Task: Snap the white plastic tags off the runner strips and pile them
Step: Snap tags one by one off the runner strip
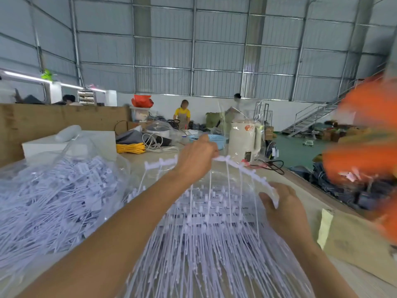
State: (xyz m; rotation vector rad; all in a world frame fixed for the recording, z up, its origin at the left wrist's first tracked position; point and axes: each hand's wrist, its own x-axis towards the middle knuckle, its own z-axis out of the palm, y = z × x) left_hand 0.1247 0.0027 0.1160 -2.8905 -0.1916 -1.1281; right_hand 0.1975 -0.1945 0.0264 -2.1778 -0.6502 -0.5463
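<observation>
A white runner strip arches across the middle of the view, with long thin tags hanging from it toward me. My left hand grips the strip near its middle, fingers curled over the top. My right hand holds the strip's right end between thumb and fingers. Under the strip lies a stack of more tag strips in clear plastic. A big pile of loose white tags fills the left, in a clear bag.
A white electric kettle stands just beyond the strip. Yellow cable, a blue basket and a white box sit farther back. A blurred orange shape fills the right edge. People work in the background.
</observation>
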